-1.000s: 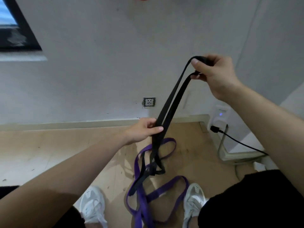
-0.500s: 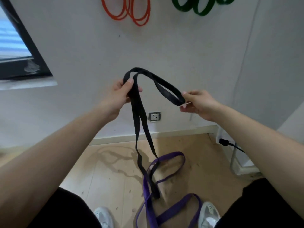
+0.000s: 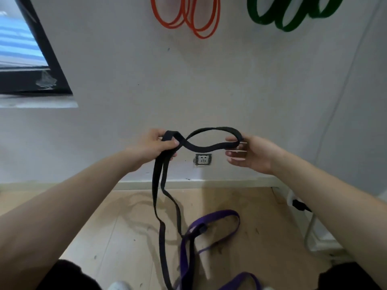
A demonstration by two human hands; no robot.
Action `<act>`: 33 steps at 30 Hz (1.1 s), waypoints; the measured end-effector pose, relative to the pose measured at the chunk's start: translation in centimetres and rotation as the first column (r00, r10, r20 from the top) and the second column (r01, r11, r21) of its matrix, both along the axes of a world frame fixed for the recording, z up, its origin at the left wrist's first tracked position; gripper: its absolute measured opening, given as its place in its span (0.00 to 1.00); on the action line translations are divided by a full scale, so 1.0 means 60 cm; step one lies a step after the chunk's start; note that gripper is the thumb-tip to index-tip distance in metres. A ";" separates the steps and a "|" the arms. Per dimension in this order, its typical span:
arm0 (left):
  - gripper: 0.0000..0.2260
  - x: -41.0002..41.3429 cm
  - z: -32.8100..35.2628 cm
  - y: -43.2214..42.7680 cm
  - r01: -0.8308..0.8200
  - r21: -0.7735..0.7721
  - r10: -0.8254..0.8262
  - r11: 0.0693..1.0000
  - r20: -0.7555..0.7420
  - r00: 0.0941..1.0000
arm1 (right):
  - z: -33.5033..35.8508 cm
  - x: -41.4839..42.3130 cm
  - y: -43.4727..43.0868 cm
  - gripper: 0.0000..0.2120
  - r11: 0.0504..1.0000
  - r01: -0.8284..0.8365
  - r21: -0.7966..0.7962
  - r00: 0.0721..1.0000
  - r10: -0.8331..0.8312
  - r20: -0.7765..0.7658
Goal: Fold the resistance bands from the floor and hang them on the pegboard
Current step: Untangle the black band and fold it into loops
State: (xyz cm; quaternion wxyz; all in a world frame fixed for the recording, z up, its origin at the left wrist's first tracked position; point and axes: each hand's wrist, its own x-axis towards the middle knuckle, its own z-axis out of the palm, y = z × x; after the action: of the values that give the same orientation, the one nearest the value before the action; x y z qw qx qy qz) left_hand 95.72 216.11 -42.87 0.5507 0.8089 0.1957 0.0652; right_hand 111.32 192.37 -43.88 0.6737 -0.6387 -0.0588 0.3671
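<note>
The floor (image 3: pixel 261 216) is carrying the purple band (image 3: pixel 215 214) and the trailing tail of the black band (image 3: pixel 199 147), whose upper part is stretching as a short loop between both hands in front of the wall. The left hand (image 3: pixel 155 146) is gripping the gathered strands, and the right hand (image 3: pixel 253 153) is pinching the loop's far end. Folding well probably means bringing that end flat onto the left hand's stack, untwisted, while lifting the tail clear of the purple one.

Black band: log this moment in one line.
step: folding black band | left hand: grips doubled strands | right hand: pinches loop end | purple band: on floor | green bands: hang on wall
</note>
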 end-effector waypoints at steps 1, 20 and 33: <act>0.08 -0.001 -0.003 0.002 0.003 0.015 -0.003 1.000 -0.011 1.000 | 0.004 0.000 -0.002 0.13 0.998 -0.006 0.066 0.996 0.012 -0.083; 0.18 -0.007 0.020 -0.032 0.092 0.161 -0.101 0.983 0.048 0.994 | -0.019 -0.068 0.034 0.21 0.940 -0.180 -0.291 0.743 0.324 0.586; 0.25 -0.027 0.035 -0.020 0.301 -0.085 -0.309 0.950 -0.110 0.945 | -0.005 -0.074 0.049 0.12 0.930 -0.364 -0.051 0.857 0.356 0.372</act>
State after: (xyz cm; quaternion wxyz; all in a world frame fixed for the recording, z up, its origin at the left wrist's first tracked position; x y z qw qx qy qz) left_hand 94.13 214.90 -40.79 0.5679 0.8129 0.1037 -0.0770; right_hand 106.89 195.33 -44.17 0.5761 -0.6676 -0.3085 0.3568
